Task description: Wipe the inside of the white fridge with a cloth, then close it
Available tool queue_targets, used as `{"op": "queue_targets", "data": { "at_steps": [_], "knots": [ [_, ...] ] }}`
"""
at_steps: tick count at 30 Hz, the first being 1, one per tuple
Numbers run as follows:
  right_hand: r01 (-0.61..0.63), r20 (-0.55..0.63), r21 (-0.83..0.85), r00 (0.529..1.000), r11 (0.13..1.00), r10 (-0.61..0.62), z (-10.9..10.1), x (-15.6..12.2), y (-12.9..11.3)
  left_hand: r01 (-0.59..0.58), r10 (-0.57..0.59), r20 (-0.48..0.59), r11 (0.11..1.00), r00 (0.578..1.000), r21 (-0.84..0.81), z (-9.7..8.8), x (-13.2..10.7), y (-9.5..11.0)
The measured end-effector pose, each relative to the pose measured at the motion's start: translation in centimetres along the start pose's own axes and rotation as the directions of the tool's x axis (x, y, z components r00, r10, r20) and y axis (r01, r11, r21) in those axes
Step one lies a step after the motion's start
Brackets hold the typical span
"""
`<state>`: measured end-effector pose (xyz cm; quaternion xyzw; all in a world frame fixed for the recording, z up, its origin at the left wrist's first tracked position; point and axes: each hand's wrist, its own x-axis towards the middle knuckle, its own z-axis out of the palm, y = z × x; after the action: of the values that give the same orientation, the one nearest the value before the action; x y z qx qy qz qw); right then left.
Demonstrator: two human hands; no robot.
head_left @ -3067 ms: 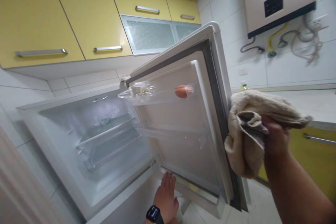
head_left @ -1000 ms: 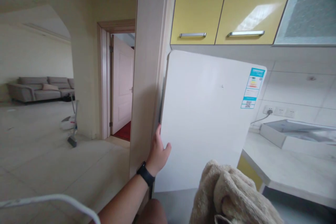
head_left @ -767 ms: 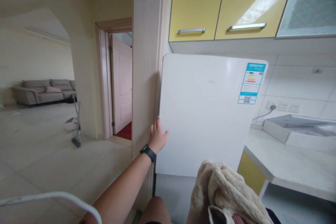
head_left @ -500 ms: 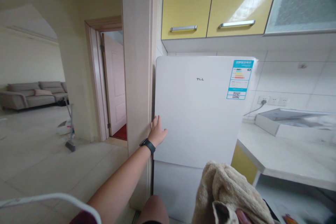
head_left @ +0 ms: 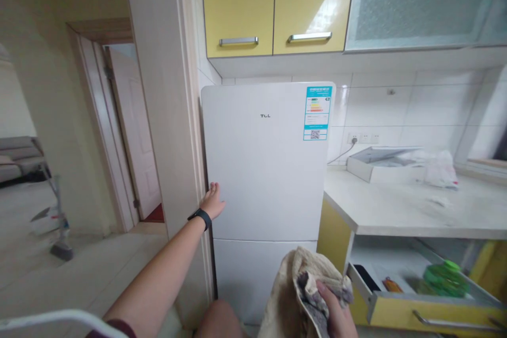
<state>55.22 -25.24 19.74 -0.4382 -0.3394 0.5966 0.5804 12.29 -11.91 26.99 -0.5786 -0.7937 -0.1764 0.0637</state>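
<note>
A white refrigerator (head_left: 263, 179) with a label at its upper right stands in front of me. My left hand (head_left: 213, 202), a dark watch on its wrist, lies against the left edge of the upper door. Its fingers are stretched out and hold nothing. Low in the view, my right hand (head_left: 336, 311) is closed on a bunched beige cloth (head_left: 283, 290) with grey stains. The cloth hangs before the lower refrigerator door (head_left: 245, 274). Both refrigerator doors look closed.
At right, a yellow drawer (head_left: 435, 312) is pulled out, holding a green plastic bottle (head_left: 447, 277) and a dark phone-like object (head_left: 365, 277). A white box (head_left: 386, 173) sits on the counter (head_left: 396, 211). A door frame (head_left: 166, 116) borders the refrigerator's left side.
The view has turned right, showing more of the counter and drawer. The upper refrigerator door, slightly askew before, now sits flush. More of my right hand shows on the cloth.
</note>
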Motion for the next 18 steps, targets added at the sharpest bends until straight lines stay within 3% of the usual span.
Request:
{"op": "queue_targets", "data": {
  "at_steps": [3,10,15,18],
  "knots": [
    [-0.143,0.116,0.103,0.985,0.984,0.131,1.5,-1.2,-0.9,-0.011,0.012,-0.008,0.999,1.000,0.053,0.3,0.2,-0.6],
    [-0.153,0.119,0.148,0.984,0.977,0.136,1.3,-1.0,0.2,-0.063,0.062,0.008,0.993,0.998,0.101,1.0,1.0,-1.6],
    [-0.161,0.052,0.178,0.987,0.971,0.155,0.9,-1.0,-0.2,-0.061,0.059,-0.076,0.998,0.995,-0.025,0.5,-0.2,-0.9],
    [-0.185,0.037,0.270,0.983,0.945,0.182,0.2,-0.6,-0.9,-0.031,0.025,-0.034,0.978,0.999,-0.206,0.0,-2.7,0.6]
  ]
}}
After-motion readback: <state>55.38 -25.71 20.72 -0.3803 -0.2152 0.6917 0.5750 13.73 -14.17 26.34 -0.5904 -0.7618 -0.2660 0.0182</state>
